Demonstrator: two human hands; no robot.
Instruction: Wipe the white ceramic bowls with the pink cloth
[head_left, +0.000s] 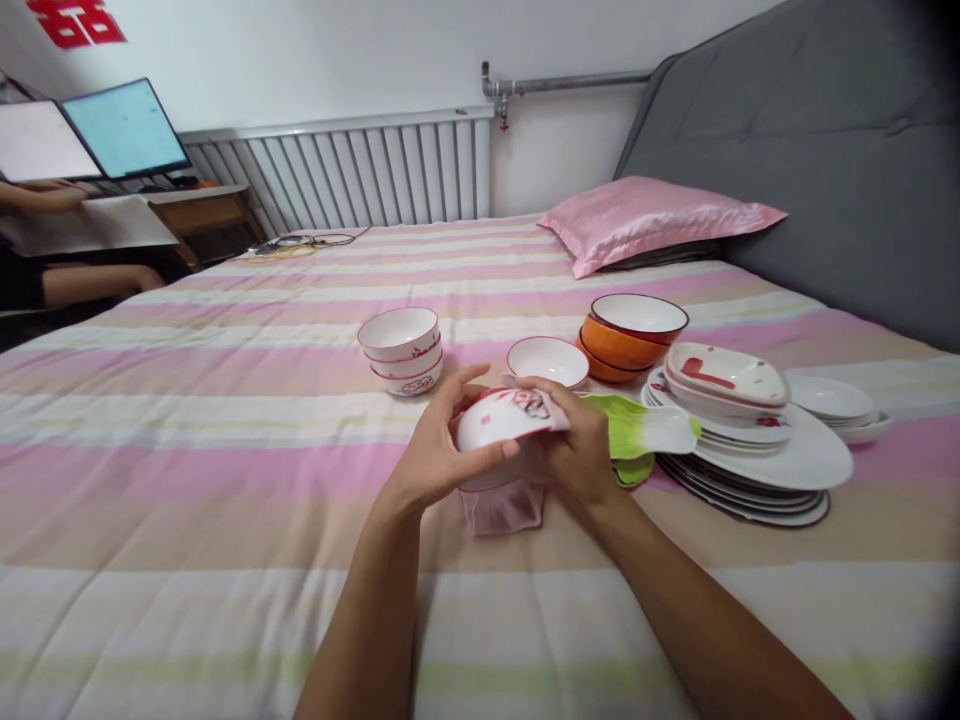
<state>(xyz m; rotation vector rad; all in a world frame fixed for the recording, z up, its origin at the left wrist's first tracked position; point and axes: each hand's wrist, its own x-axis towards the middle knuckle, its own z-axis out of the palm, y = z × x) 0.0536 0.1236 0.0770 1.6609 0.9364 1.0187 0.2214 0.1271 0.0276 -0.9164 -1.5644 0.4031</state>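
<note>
A white bowl with a red rim and a red-and-black flower print (491,426) is tipped on its side between my hands, above the bed. My left hand (426,450) grips it from the left, thumb along the front and fingers over the top. At its right side my right hand (585,445) presses a thin pale pink cloth (504,510) against the bowl; the cloth hangs down below it. Just behind, a similar bowl (549,362) stands upright on the bedspread. More matching bowls (405,368) form a stack to the left.
Orange bowls (621,345) are stacked at the right. Near them lie green leaf-shaped dishes (637,425), a tall pile of plates (814,455) topped by an oblong dish (731,375), and smaller white dishes (832,397). A pink pillow (660,220) lies behind. Someone sits at a desk, far left.
</note>
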